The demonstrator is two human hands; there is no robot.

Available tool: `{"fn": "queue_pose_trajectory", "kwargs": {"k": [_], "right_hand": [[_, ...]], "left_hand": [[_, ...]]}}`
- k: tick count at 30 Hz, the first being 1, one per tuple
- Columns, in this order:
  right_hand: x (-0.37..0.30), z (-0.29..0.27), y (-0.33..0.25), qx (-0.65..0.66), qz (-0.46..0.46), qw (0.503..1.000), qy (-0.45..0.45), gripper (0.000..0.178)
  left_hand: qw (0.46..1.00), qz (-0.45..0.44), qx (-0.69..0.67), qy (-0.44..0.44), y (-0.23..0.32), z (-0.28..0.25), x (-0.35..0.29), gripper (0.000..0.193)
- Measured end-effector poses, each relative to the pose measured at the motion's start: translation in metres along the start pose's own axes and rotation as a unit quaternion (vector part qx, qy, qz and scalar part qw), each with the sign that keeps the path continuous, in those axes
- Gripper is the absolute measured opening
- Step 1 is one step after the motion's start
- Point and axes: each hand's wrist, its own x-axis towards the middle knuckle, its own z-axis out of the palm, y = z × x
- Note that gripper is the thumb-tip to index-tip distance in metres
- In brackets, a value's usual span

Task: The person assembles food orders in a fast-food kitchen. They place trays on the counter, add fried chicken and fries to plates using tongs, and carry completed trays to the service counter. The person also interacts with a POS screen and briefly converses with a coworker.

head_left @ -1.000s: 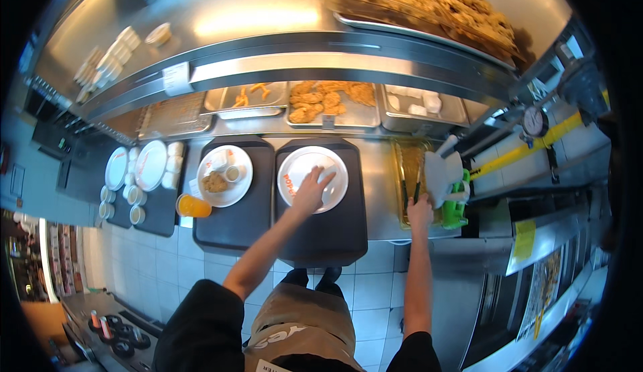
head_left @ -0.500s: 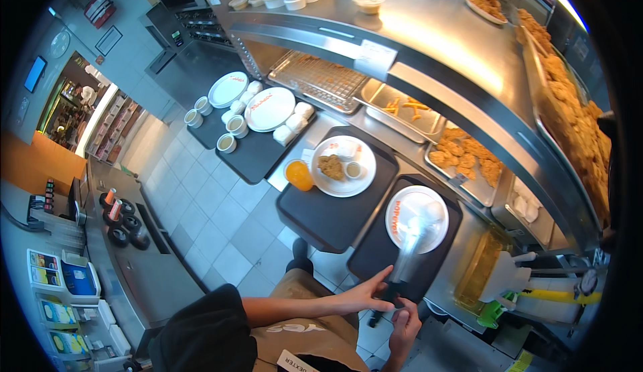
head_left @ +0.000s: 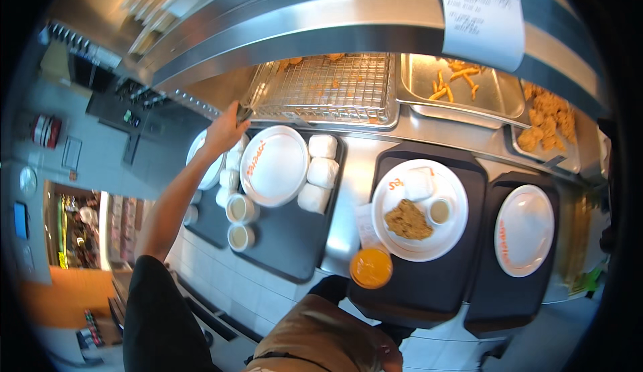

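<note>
My left hand [head_left: 229, 129] reaches forward to the left front of the wire-racked metal tray [head_left: 335, 94]. Its fingers are closed round the dark handle of what look like metal tongs [head_left: 246, 112], whose far end lies over the tray's left side, where fried crumbs are scattered. Just below that hand, a white plate [head_left: 274, 166] sits on a dark tray [head_left: 288, 255] between white wrapped items [head_left: 323, 172], with small cups [head_left: 241, 208] of a pale filling in front. My right hand [head_left: 390, 356] shows only partly at the lower edge, beside my brown apron; its fingers are not clear.
A middle tray [head_left: 422, 298] carries a plate [head_left: 418, 248] with fried chicken [head_left: 408, 220], a wrapped item and a cup, plus an orange drink [head_left: 371, 268]. Another plate [head_left: 524, 231] lies on the right tray. Fries [head_left: 455, 84] and fried pieces [head_left: 546, 120] stand behind, under a metal shelf.
My view has swung left and closer to the counter. My hands, together on the dark-handled utensil before, are now apart: the left stretched to the wire-racked tray, the right low by my apron.
</note>
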Motion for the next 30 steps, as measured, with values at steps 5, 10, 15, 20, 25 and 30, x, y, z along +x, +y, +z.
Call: {"fn": "queue_pose_trajectory", "kwargs": {"k": [5, 10, 15, 20, 25, 30], "right_hand": [[-0.001, 0.157, 0.012, 0.079, 0.049, 0.993, 0.074, 0.033], [-0.012, 0.212, -0.027, 0.096, 0.2, 0.971, 0.089, 0.043], [-0.028, 0.198, -0.088, 0.128, 0.252, 0.958, 0.044, 0.049], [-0.036, 0.194, -0.121, 0.151, 0.302, 0.94, 0.045, 0.053], [-0.042, 0.206, -0.121, 0.164, 0.305, 0.936, 0.058, 0.046], [-0.048, 0.217, -0.121, 0.19, 0.303, 0.93, 0.084, 0.04]], "left_hand": [[0.988, 0.114, 0.1, 0.018, -0.002, 0.017, 0.063, 0.06], [0.944, 0.196, 0.257, 0.07, 0.102, 0.031, 0.117, 0.062], [0.931, 0.204, 0.278, 0.121, 0.147, 0.054, 0.161, 0.049], [0.916, 0.171, 0.349, 0.105, 0.171, 0.061, 0.171, 0.048], [0.926, 0.224, 0.3, 0.044, 0.185, 0.027, 0.165, 0.028], [0.979, 0.147, 0.13, -0.061, 0.133, 0.01, 0.161, 0.039]]}}
